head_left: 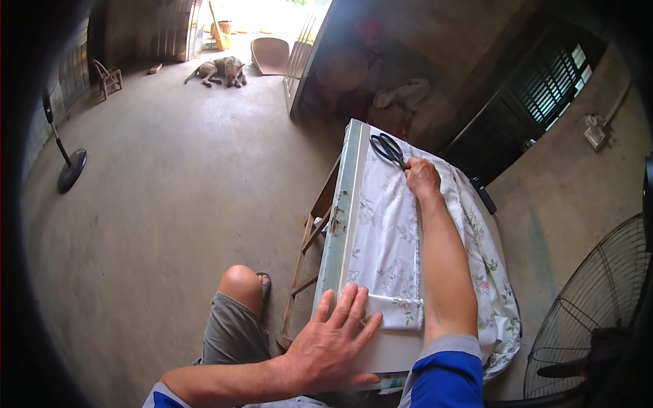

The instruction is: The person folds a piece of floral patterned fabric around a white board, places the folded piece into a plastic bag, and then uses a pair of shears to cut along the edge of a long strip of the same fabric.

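White floral fabric (384,224) lies over a narrow table with a pale green edge (338,224). Its near end is folded over in a band. My left hand (333,340) rests flat with fingers spread, fingertips on the fabric near that fold. Farther along the table, my right hand (423,178) is closed at the fabric's long frayed edge, apparently gripping it; its fingertips are partly hidden. Scissors with black handles (388,147) lie on the cloth just beyond, their blades running toward my right hand and partly covered by it.
More floral fabric (493,272) hangs in folds over the table's right side. A large caged fan (592,306) stands at the near right. My knee (241,289) is left of the table. A dog (219,71) lies by the doorway; a stand's round base (72,170) is far left.
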Motion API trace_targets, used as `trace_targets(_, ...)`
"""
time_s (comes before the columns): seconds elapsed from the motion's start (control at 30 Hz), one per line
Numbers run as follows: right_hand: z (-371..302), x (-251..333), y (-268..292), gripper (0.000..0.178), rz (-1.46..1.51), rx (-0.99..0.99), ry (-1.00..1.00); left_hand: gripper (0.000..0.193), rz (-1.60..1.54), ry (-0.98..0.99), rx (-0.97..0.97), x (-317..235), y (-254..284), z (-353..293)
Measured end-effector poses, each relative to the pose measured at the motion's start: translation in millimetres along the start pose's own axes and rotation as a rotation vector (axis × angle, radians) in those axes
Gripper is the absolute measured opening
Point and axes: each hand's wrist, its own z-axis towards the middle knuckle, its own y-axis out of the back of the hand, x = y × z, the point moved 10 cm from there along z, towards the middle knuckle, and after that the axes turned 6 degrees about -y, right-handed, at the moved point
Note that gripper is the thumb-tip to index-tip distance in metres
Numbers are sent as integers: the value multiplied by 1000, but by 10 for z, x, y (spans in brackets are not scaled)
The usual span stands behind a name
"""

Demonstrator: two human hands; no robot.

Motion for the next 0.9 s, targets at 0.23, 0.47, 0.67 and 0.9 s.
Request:
trace_targets(0.23, -238, 142, 109, 32, -85, 65, 14, 98, 7, 31, -2, 29, -4, -34)
trace_targets(0.47, -1854, 425, 764, 32, 423, -31, 565, 100, 82, 2, -10, 5, -34, 0)
trace_targets(0.67, -3254, 431, 1334, 35, 574, 81, 588, 104, 131, 0, -3, 52, -87, 4)
trace_targets(0.9, -3673, 309, 1394, 26, 243, -193, 636, 93, 115, 25, 3, 71, -71, 73)
